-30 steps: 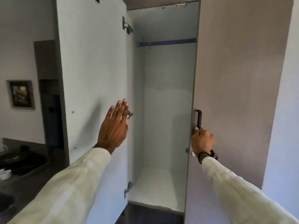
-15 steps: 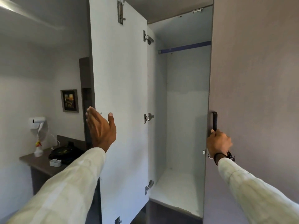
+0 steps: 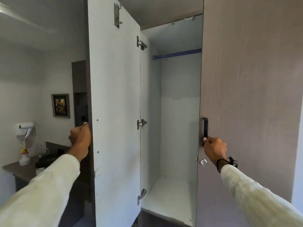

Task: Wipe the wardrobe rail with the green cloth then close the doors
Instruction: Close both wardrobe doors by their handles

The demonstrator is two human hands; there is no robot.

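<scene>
The wardrobe stands in front of me with its white inside showing. A blue rail (image 3: 177, 54) runs across the top of the open compartment. The left door (image 3: 114, 112) stands wide open, white face toward me. My left hand (image 3: 81, 140) is wrapped around its outer edge at mid height. The right door (image 3: 246, 95), grey-brown, is almost shut, and my right hand (image 3: 214, 149) grips the lower end of its dark handle (image 3: 205, 130). No green cloth is in view.
Left of the wardrobe a dark desk (image 3: 21, 171) holds a spray bottle (image 3: 24, 157) and small items, with a wall-mounted hair dryer (image 3: 24, 126) above. A framed picture (image 3: 60, 105) hangs on the wall. A keyhole lock (image 3: 203, 162) sits below the handle.
My left hand has moved from flat on the left door's inner face, round to its outer edge, and closed on it. The view has swung left. My right hand stays on the handle.
</scene>
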